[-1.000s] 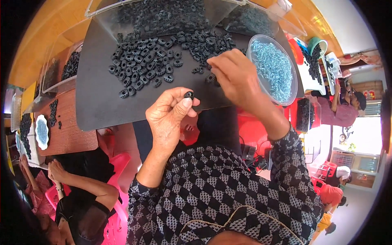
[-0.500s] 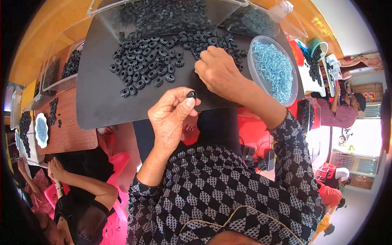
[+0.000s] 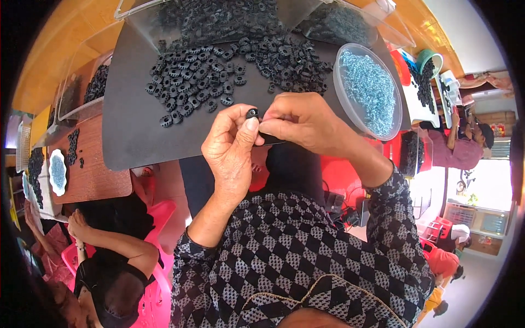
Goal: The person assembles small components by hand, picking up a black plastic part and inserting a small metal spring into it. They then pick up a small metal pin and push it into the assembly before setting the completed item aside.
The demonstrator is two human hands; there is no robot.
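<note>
My left hand (image 3: 232, 139) pinches a small black plastic part (image 3: 252, 113) with a round hole between thumb and fingertips, above the near edge of the dark table (image 3: 134, 139). Close against it on the right, my right hand (image 3: 303, 123) has its thumb and fingers pressed together; whatever they grip is hidden. Beyond my hands lie a loose heap of black plastic parts (image 3: 191, 82) on the left and another heap of smaller black pieces (image 3: 290, 63) on the right. A round clear tub (image 3: 339, 82) right of my right hand holds many tiny shiny light-blue pieces.
Clear bins (image 3: 156, 38) of black parts and blue pieces line the table's far edge. On the left, a person in black (image 3: 117, 279) sits by a brown table (image 3: 101, 158) with a white dish (image 3: 52, 172). More people sit at the far right.
My right hand has come from the right-hand heap back toward me and now meets my left hand at the black part. My left hand has barely moved.
</note>
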